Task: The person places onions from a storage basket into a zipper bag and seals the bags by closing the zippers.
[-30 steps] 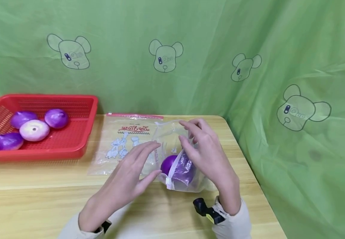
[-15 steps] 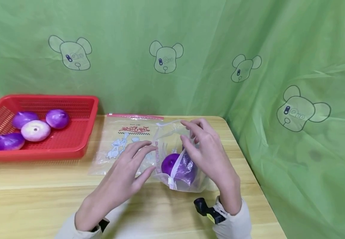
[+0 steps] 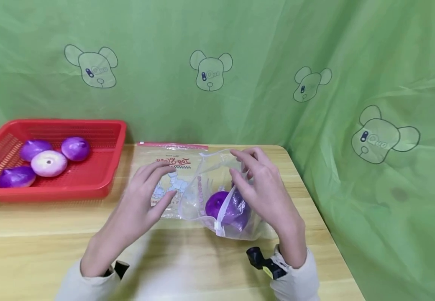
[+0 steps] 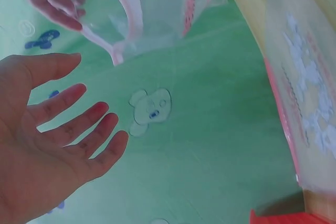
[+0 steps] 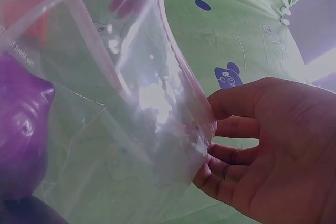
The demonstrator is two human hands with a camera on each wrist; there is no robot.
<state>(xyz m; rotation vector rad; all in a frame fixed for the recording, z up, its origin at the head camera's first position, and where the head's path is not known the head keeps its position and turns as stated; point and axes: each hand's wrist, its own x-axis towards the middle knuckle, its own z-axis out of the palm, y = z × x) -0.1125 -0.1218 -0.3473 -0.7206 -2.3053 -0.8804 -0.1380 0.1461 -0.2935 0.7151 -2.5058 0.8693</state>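
A clear zip bag (image 3: 191, 205) with a white slider (image 3: 218, 228) stands with its mouth open on the table. In it lies a purple onion (image 3: 215, 203), partly behind the bag's front wall; the right wrist view shows the onion (image 5: 23, 124) through the plastic, with a darker rounded thing below it. My right hand (image 3: 264, 188) pinches the bag's rim between thumb and fingers. My left hand (image 3: 136, 205) hovers left of the bag, fingers relaxed and apart from it, holding nothing; in the left wrist view this hand (image 4: 63, 135) shows its spread fingers.
A red basket (image 3: 108, 167) at the left holds several purple onions (image 3: 75, 149), one with its pale base up. Flat between basket and bag lies another printed zip bag (image 3: 177, 161) with a red zip. Green curtain (image 3: 157, 100) hangs behind and at the right.
My left hand has drawn away from the bag's mouth, leftward toward the basket. The right hand stays at the bag's rim, and the bag's left side has spread outward.
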